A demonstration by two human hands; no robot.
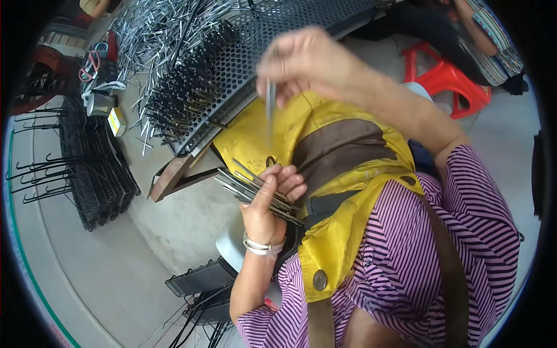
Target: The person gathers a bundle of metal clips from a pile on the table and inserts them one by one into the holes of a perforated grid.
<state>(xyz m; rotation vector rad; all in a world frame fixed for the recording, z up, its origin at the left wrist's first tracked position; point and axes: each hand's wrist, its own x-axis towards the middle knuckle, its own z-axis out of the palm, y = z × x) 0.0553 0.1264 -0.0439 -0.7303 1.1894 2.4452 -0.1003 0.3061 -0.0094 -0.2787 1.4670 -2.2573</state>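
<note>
My left hand [271, 200], with bangles at its wrist, is closed around a bundle of thin metal rods [237, 183] in front of my yellow apron [342, 168]. Farther up, my right hand [316, 65] pinches a slim silvery metal rod [270, 113], which hangs downward and is smeared by motion. That hand is above the near edge of a black perforated metal rack [255, 55]. Many dark-tipped rods [184, 93] stand close together in the left part of the rack. Which end of the pinched rod is gripped is partly hidden by the fingers.
Loose silvery rods [154, 37] lie heaped behind the rack. A metal cup [100, 104] and a small yellow-and-white box [116, 122] stand at its left. Black hooked racks [96, 168] are stacked on the floor at left. A red stool [447, 81] and another person [493, 35] are at upper right.
</note>
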